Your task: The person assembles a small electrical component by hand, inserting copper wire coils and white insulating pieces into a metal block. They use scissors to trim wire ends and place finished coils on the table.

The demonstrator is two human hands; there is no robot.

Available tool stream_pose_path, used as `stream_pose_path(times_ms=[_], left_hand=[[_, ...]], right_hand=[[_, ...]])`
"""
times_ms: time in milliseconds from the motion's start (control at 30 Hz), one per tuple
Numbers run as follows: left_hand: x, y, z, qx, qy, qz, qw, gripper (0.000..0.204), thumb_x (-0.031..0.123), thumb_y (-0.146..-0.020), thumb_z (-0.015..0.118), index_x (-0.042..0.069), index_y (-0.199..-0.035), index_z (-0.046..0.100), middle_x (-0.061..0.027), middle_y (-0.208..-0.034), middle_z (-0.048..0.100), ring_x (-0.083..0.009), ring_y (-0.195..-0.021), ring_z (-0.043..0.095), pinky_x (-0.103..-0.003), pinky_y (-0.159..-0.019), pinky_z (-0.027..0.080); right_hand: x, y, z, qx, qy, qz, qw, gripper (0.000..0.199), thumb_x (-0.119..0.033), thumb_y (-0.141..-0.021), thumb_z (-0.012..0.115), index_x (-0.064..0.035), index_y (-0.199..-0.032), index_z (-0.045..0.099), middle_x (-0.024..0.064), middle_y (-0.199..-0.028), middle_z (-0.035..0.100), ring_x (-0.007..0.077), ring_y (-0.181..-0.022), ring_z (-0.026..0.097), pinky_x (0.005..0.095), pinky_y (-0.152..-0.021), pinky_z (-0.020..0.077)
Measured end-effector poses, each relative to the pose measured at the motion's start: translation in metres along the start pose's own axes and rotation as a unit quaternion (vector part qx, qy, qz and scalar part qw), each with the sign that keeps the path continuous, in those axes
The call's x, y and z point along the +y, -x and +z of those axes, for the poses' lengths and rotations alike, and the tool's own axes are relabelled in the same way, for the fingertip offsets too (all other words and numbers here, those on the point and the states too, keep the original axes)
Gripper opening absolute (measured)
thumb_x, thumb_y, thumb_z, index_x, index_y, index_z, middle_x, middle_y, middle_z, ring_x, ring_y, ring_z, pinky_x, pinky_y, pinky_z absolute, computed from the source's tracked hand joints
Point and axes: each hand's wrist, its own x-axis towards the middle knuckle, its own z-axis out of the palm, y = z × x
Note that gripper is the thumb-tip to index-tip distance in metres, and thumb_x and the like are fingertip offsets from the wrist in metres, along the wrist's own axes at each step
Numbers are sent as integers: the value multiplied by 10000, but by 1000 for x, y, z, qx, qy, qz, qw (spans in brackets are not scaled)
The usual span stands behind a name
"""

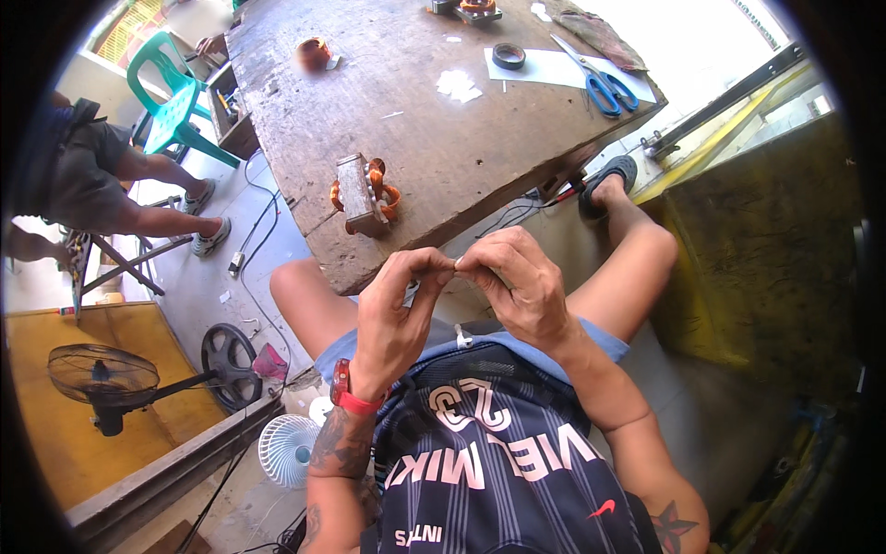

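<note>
My left hand [406, 291] and my right hand [519, 284] meet over my lap, just off the near edge of the table. Both are closed in a pinch, fingertips touching. Whatever lies between them is too small to make out. Closest to my left hand, on the table's near corner, sits a motor stator [365, 198], a metal core with copper windings. Farther back lies a copper coil [314, 54], partly blurred. Another wound core [478, 9] is cut off by the top edge.
Scissors with blue handles [609, 90] and a black tape roll [508, 56] rest on white paper [549, 69] on the wooden table [443, 148]. Small white paper pieces [457, 86] lie nearby. Left are a green chair [175, 102], a standing person [83, 175] and a black fan [103, 379].
</note>
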Motion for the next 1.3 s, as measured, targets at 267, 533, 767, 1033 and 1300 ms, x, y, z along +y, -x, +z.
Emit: stream_pose_path(times_ms=[267, 533, 767, 1033, 1300], left_hand=[[3, 22, -18, 63, -81, 17, 995, 243, -2, -900, 813, 4, -1136, 757, -124, -1032, 771, -221, -930, 733, -332, -813, 580], [0, 32, -14, 113, -102, 2, 988, 179, -36, -957, 751, -11, -1127, 701, -100, -1035, 747, -172, -951, 714, -305, -834, 570], [-2, 44, -23, 87, 106, -84, 987, 237, -38, -1008, 700, -13, -1233, 628, -87, -1106, 703, -149, -1046, 679, -272, -913, 561], [-35, -15, -67, 271, -42, -4, 962, 230, 67, -1038, 698, -36, -1240, 659, -80, -1072, 720, -134, -952, 670, -286, -858, 540], [-37, -29, -74, 124, -367, 138, 912, 465, 130, -932, 745, -27, -1356, 636, -213, -1364, 658, -386, -1317, 558, -472, -1144, 395]], right_hand=[[-5, 4, 17, -26, -114, 68, 991, 220, -69, -899, 812, -27, -1086, 706, 101, -984, 717, 282, -909, 698, 388, -791, 571], [-5, 4, 37, -35, -140, 88, 986, 193, -50, -917, 798, -27, -1090, 714, 98, -993, 726, 263, -908, 703, 360, -792, 570], [-4, 5, 34, -41, -193, 73, 978, 172, 8, -886, 797, -34, -1041, 735, 102, -1010, 725, 281, -923, 713, 365, -800, 579], [32, -44, 26, 38, -137, 106, 984, 151, -116, -985, 719, -17, -1093, 685, 151, -1023, 732, 300, -980, 716, 401, -856, 580], [92, -109, 16, -232, -31, 9, 972, 257, -205, -948, 728, -2, -1098, 779, 193, -1036, 776, 353, -993, 720, 442, -950, 561]])
